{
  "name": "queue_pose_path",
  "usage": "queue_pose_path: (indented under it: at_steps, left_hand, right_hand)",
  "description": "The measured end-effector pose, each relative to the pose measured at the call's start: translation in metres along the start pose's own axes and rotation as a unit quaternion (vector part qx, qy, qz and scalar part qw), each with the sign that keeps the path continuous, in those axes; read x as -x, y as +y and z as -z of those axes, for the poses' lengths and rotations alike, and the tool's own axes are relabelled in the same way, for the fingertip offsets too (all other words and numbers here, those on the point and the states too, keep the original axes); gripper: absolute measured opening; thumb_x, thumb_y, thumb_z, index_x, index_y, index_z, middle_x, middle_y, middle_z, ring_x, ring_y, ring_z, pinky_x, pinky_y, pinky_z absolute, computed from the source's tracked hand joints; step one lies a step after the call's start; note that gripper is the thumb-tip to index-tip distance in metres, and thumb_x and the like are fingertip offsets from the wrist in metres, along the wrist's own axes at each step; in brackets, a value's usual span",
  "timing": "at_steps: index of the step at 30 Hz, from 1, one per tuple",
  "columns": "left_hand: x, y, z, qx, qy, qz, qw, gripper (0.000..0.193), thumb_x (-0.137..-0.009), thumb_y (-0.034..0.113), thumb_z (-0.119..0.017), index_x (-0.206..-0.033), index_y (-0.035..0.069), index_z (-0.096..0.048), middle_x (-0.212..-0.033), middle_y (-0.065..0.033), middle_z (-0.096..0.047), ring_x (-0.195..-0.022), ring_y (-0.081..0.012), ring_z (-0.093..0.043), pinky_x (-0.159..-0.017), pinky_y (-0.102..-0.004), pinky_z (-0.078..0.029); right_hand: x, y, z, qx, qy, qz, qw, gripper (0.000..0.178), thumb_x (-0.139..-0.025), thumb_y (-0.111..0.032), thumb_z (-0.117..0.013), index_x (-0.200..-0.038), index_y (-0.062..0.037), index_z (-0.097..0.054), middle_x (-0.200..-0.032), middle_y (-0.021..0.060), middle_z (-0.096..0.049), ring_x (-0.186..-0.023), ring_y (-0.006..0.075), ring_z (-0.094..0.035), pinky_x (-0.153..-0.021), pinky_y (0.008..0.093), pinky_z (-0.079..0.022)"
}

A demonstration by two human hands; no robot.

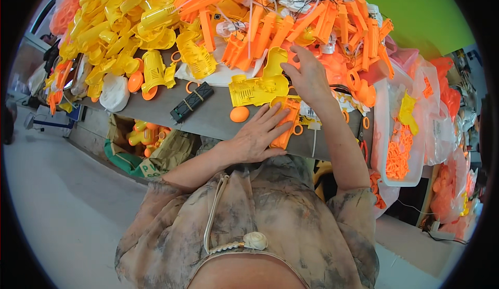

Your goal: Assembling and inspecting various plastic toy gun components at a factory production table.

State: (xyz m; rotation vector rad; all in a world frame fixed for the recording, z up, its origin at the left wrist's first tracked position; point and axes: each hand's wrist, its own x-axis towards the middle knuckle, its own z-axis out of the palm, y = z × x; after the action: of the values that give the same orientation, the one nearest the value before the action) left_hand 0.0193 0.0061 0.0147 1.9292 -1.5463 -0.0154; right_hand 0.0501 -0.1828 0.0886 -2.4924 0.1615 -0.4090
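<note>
Press lightly and evenly on the orange case (282,139) near the table's (221,115) front edge, just beside the yellow shell (260,89), with the flat, spread-fingered left hand (255,136), holding the loosely open, seemingly empty right hand (310,78) clear of the shell.

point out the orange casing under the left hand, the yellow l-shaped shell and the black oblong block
Orange casing (281,140): head view, on its end nearest the person
Yellow L-shaped shell (254,89): head view, on its wide arm
Black oblong block (192,102): head view, mid-body
</note>
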Motion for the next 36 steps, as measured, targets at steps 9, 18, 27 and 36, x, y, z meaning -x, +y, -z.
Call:
queue_pose_path:
  at_steps: [9,18,27,36]
  left_hand:
    - [0.019,-0.101,0.149,-0.135,0.318,0.367,0.864,0.045,-0.079,0.021,-0.067,-0.115,-0.001,-0.052,-0.094,-0.0175,-0.061,-0.091,-0.0307,-0.06,-0.081,-0.0387,-0.047]
    - [0.016,-0.177,0.182,-0.138,0.184,0.431,0.873,0.037,-0.073,0.014,-0.06,-0.109,0.009,-0.064,-0.073,-0.0112,-0.064,-0.066,-0.0191,-0.063,-0.066,-0.0342,-0.049]
    - [0.033,-0.082,0.228,-0.194,0.29,0.41,0.843,0.022,-0.074,0.015,-0.058,-0.087,0.003,-0.07,-0.069,-0.0104,-0.065,-0.062,-0.016,-0.061,-0.062,-0.0278,-0.048]
    - [0.025,0.037,0.183,0.053,0.272,0.401,0.873,0.027,-0.075,0.019,-0.063,-0.091,-0.003,-0.067,-0.065,-0.0068,-0.06,-0.059,-0.0129,-0.056,-0.053,-0.0282,-0.042]
  right_hand:
    - [0.055,-0.021,0.033,-0.061,0.007,0.072,0.996,0.033,-0.081,-0.01,-0.065,-0.111,-0.0002,-0.056,-0.089,0.0091,-0.056,-0.059,0.0172,-0.049,-0.059,0.0291,-0.043]
    - [0.09,-0.042,0.011,-0.088,-0.042,0.122,0.988,0.026,-0.08,-0.007,-0.066,-0.103,0.0002,-0.058,-0.084,0.0108,-0.056,-0.061,0.0194,-0.053,-0.058,0.0295,-0.044]
    - [0.095,-0.056,-0.004,-0.071,-0.03,0.215,0.974,0.044,-0.073,-0.011,-0.072,-0.114,-0.0046,-0.057,-0.113,0.0152,-0.053,-0.093,0.0291,-0.056,-0.08,0.0356,-0.047]
    - [0.09,-0.068,-0.04,-0.042,0.13,0.441,0.887,0.053,-0.067,-0.013,-0.072,-0.118,-0.0092,-0.058,-0.128,0.0192,-0.049,-0.109,0.0337,-0.052,-0.091,0.0431,-0.044]
